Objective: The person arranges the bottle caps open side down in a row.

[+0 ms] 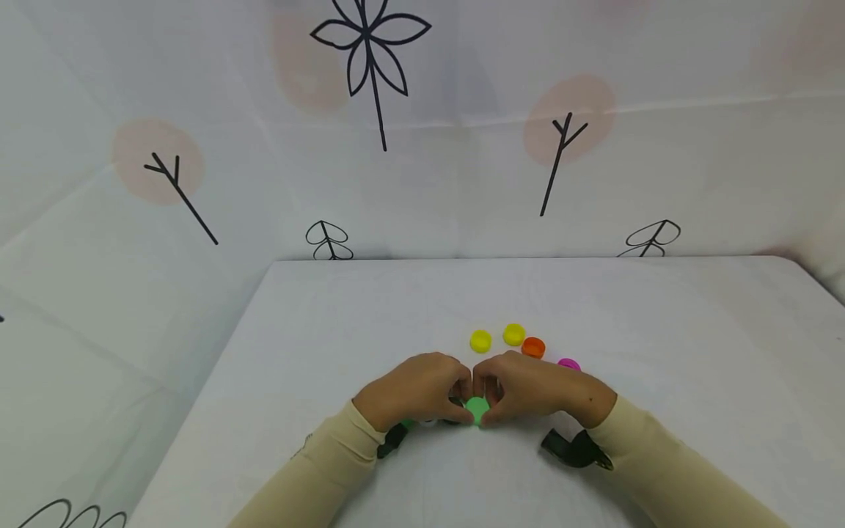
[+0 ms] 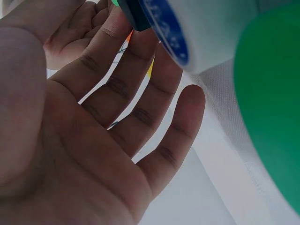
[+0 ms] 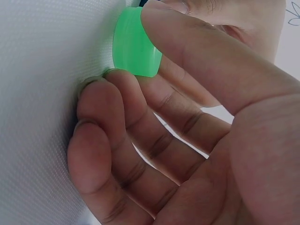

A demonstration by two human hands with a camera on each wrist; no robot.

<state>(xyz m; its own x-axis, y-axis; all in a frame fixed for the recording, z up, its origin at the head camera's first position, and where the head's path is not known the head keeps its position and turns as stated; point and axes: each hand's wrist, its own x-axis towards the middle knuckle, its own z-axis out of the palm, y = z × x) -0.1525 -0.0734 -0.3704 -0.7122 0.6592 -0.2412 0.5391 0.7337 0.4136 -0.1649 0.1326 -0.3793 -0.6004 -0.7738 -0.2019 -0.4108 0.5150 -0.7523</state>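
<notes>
A bright green bottle cap (image 1: 477, 411) stands on the white table between my two hands. My right hand (image 1: 538, 385) pinches it between thumb and fingers; in the right wrist view the thumb lies along one side of the green cap (image 3: 136, 44), the other fingers curled below. From the opposite side my left hand (image 1: 419, 385) closes its thumb and index finger on the same cap, its remaining fingers loosely bent. Next to the left fingertips sits a dark cap (image 2: 135, 15), then a white cap (image 2: 206, 33) with a blue printed face and a larger-looking green cap (image 2: 272, 103) near the camera.
Beyond the hands lie two yellow caps, one left (image 1: 480, 341) and one right (image 1: 514, 334), an orange cap (image 1: 533, 347) and a pink cap (image 1: 569, 364) partly behind the right hand. A white cloth with drawn plants hangs behind the table (image 1: 370, 308).
</notes>
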